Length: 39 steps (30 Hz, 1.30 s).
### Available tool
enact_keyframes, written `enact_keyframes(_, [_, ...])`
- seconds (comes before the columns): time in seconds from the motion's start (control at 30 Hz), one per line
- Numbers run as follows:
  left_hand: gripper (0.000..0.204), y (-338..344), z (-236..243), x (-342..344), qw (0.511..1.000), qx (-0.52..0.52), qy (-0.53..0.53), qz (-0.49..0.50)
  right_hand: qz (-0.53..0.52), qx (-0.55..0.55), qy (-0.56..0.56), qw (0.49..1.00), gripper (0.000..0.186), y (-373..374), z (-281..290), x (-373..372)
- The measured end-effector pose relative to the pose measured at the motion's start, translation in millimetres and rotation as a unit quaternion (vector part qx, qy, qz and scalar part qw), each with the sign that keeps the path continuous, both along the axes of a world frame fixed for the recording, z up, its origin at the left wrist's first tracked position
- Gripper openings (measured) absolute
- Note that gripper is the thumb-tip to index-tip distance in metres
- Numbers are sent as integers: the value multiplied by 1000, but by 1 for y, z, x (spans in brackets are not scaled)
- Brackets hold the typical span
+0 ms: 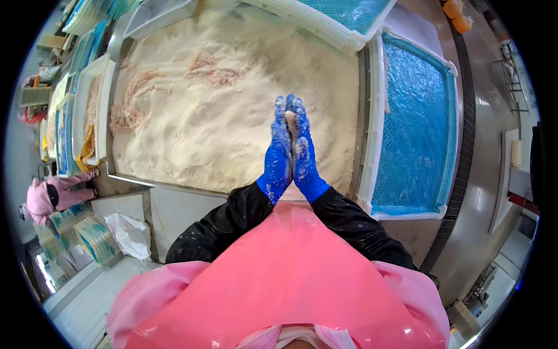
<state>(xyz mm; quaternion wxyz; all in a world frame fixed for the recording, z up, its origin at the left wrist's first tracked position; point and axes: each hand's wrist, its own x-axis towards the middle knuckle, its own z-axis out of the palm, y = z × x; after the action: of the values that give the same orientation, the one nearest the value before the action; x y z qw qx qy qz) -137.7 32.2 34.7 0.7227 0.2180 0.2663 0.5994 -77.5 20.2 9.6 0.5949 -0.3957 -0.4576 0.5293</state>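
While it sits pressed between two blue-gloved palms, the pale, powder-coated strip (291, 123) looks soft and light, probably raw meat that would bend or tear if pinched at one end. The damp flesh underneath is likely slippery, though the dry coating should give some grip; the flat of both palms along its length seems the safest hold. The left hand (278, 158) and right hand (306, 160) point away from the body, their fingers straight and held together, clamped on the strip from either side above the powder (232, 154).

That powder lies loose and uneven over a metal-edged counter (364, 104), with more pink meat (215, 71) half buried toward the far left. To the right stands a white-rimmed tray (368, 177) with a blue mesh lining (415, 134); a similar tray (340, 36) juts in at the far edge. Leftward are another white tray (105, 119), a white bag (129, 235) and a co-worker in pink (40, 199). Beyond the right-hand tray runs a dark floor strip (465, 116).
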Motion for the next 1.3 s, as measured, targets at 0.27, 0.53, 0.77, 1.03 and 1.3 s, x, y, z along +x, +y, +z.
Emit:
enact_keyframes(0.27, [55,-8,14,43,993,33,-110,-34,-19,0,165,986,66,-13,22,40])
enact_keyframes(0.53, [61,-30,32,99,978,108,148,-99,-43,-59,105,992,66,-39,58,104])
enact_keyframes(0.77, [60,-49,20,140,951,147,206,-179,-185,-98,255,944,51,-90,33,163])
enact_keyframes(1.03, [57,-30,-12,103,936,77,317,-131,-102,-230,105,962,55,-128,-9,227])
enact_keyframes(1.3, [54,-8,-58,-12,939,-41,340,25,-95,-87,-118,985,54,-100,22,192])
